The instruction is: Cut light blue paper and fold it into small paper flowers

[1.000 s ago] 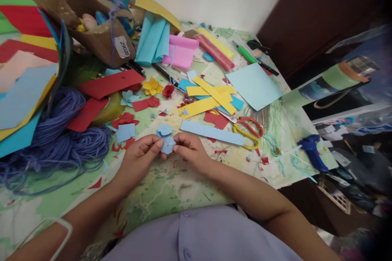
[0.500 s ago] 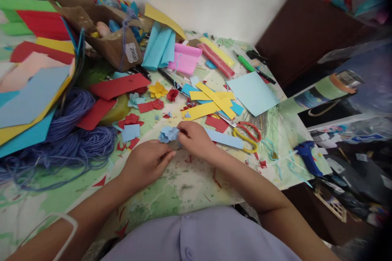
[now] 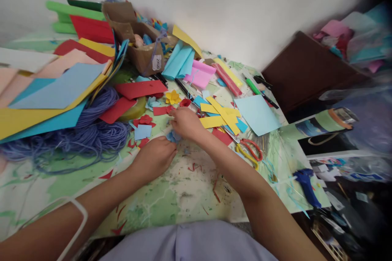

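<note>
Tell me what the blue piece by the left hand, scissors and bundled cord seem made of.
Blue piece: probably paper, matte and thin, though blurred.
Scissors: shiny grey blades suggest metal; smooth coloured handles, perhaps plastic.
Bundled cord: dull, loose strands suggest yarn; fibre unclear.

The paper flower (image 3: 173, 136) is pale blue, scissor handles (image 3: 243, 142) red and yellow, tabletop (image 3: 165, 206) blotched green-white.

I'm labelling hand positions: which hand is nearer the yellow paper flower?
Right. The right hand is just short of the yellow paper flower, on the person's side; the left hand is farther back, closer to the person's body.
</note>
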Demonstrator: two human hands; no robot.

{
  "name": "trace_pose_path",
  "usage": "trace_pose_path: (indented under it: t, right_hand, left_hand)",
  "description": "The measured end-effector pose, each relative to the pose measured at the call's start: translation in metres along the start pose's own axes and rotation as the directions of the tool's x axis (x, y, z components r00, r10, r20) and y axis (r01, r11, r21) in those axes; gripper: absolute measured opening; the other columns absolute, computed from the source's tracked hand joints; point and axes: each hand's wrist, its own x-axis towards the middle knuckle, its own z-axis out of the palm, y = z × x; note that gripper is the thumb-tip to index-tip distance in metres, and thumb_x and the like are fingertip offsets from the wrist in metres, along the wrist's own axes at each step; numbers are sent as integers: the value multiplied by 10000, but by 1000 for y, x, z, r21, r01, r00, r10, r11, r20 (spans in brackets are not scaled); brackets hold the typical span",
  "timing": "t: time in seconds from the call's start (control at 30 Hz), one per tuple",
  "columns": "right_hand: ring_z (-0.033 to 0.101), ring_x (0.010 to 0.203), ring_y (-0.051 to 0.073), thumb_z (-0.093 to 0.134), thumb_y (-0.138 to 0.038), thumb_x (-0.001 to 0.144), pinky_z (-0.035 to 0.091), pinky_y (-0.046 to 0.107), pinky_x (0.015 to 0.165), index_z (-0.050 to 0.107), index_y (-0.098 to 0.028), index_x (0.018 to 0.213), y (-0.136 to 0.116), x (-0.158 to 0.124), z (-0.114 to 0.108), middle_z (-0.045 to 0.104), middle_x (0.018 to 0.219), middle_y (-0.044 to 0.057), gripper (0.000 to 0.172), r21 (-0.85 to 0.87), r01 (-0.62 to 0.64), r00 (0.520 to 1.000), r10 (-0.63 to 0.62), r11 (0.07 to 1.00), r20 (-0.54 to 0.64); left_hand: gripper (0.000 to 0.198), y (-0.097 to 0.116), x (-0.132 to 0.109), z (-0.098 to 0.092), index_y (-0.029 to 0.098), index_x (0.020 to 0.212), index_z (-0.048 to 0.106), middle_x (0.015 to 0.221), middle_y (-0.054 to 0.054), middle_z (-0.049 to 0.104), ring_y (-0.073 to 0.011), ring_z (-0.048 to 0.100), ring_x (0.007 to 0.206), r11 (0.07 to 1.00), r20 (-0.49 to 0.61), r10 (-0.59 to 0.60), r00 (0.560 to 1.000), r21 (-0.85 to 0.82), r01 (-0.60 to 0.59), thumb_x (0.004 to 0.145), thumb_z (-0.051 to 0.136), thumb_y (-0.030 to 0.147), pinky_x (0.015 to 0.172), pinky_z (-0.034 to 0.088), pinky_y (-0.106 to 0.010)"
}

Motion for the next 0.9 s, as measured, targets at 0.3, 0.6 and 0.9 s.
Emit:
trace_pose_path:
  t: [0.3,0.6,0.9]
  right_hand:
    - [539,879,200,524,-145,830,388,290,760,658,-134,848,0,11,8,635,886,96,135,25,26,999,-25,999,-33]
    - [537,725,134,596,-196,826,376,245,673,651,-159,786,-18,-64,-5,633,750,23,77,482,-40,985,116,875,-128]
    - [524,767,163,581,-194,841,379,267,714,631,-148,794,-28,-108,7,614,756,45,83,414,-75,979,145,907,-140]
  left_hand:
    - [270,-9,-2,-11,174,790,657,723,-69,661,-212,590,749,984,-238,-78,968,-172,38,905,435,276,702,445,-340]
    - [194,-7,0,-16,193,813,642,772,-18,673,-176,609,736,729,-214,-460,862,-645,229,809,592,381,700,479,-304]
    - [155,7,-4,1,196,848,633,811,-34,667,-181,610,782,854,-165,-248,954,-502,136,857,544,322,720,474,-314]
